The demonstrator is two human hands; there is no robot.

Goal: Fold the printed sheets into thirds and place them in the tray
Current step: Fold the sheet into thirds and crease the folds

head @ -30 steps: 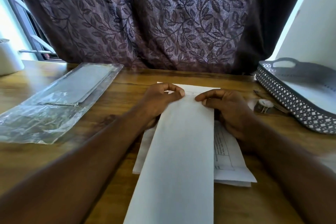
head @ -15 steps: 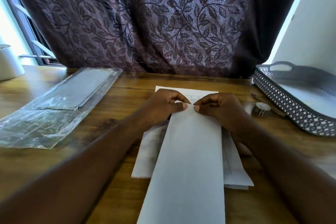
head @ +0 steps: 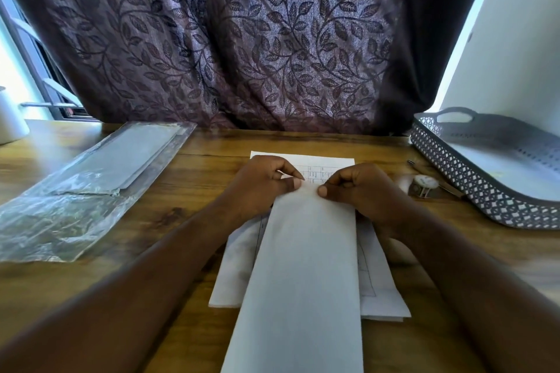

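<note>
1. Both hands have closed in along the far edge of the folded sheet (head: pixel 306 266) since one second ago. The thumbs were spread toward its two far corners and now sit close together at the middle of that edge.
2. Left hand (head: pixel 260 185): the thumb lies flat on top of the folded sheet and the fingers are curled at its far edge, pinching the paper.
3. Right hand (head: pixel 363 191): it has the same grip, mirrored. The two thumb tips are near each other but not touching.
4. The folded sheet is a long, narrow strip. It runs from the hands toward the near edge of the bench (head: pixel 188 179) and leaves the view at the bottom.
5. The strip lies on a stack of printed sheets (head: pixel 330 166). The stack shows beyond the hands as a ruled table and spreads out on both sides of the strip.
6. The tray (head: pixel 472 179), grey with a lattice wall and a handle, stands at the right edge of the bench, well apart from the hands. Pale paper lies inside it.
7. A small round white object (head: pixel 424 183) sits between the right hand and the tray.
8. A clear plastic sleeve (head: pixel 91 185) lies toward the far left corner.
9. A leaf-patterned curtain (head: pixel 242 39) hangs behind the far edge.
</note>
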